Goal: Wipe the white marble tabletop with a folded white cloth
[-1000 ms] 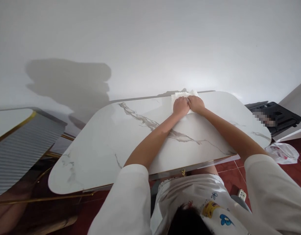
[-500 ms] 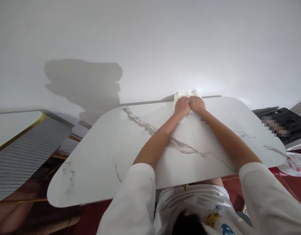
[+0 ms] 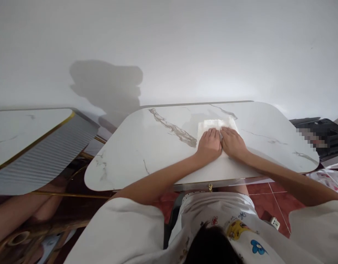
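Note:
A folded white cloth (image 3: 212, 123) lies flat on the white, grey-veined marble-look tabletop (image 3: 138, 143), right of its middle. My left hand (image 3: 210, 146) presses down on the cloth's left part, fingers together and slightly bent over it. Beside it, my right hand (image 3: 233, 143) presses on the right part in the same way. The two hands touch or nearly touch at the index fingers. Both palms hide the cloth's near part. Both forearms reach in over the table's front edge.
A white wall stands behind the table. At left is a second marble-look top (image 3: 34, 126) with gold trim and a ribbed side; a person's bare legs (image 3: 23, 212) show below. A black case (image 3: 333, 135) and a plastic bag (image 3: 328, 179) are at right. A gold knob (image 3: 210, 187) sits under the front edge.
Both hands have drawn the cloth from the table's back edge toward me, slightly to the right. My elbows have bent outward. The view has shifted a little.

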The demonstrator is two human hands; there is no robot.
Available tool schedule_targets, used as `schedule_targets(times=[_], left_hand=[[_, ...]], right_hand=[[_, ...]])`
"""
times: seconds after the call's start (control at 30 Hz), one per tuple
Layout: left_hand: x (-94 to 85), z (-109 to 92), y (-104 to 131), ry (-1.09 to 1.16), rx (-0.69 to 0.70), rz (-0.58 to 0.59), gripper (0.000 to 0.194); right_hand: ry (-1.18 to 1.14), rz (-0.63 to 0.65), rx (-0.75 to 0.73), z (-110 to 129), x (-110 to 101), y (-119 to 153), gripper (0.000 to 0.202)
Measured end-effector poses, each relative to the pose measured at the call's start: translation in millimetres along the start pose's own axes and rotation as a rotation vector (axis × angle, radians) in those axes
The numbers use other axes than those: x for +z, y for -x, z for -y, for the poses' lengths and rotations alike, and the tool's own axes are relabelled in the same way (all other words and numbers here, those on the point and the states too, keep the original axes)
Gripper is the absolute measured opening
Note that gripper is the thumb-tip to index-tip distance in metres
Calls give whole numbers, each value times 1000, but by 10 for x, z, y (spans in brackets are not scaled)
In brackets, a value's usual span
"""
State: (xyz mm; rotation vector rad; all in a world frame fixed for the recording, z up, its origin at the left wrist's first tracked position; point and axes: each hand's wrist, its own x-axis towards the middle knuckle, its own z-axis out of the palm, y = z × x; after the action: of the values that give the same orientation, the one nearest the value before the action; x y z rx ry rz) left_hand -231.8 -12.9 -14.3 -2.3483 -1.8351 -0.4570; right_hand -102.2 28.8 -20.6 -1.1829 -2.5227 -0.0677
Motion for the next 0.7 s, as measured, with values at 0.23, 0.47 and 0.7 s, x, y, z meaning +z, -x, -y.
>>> schedule_targets(times=[0.23,0.47,0.7], left_hand=[[-203,-257,833,68,-36,-2,51],[-207,-336,1005,75,-87,-35,50],[-46,155,584,75,-35,-70,48]], right_hand=[[-89,-54,2,493,-169,722,51],[-87,-52,63,682,-153,846,52],[4,1,-4,629,-105,255,45]])
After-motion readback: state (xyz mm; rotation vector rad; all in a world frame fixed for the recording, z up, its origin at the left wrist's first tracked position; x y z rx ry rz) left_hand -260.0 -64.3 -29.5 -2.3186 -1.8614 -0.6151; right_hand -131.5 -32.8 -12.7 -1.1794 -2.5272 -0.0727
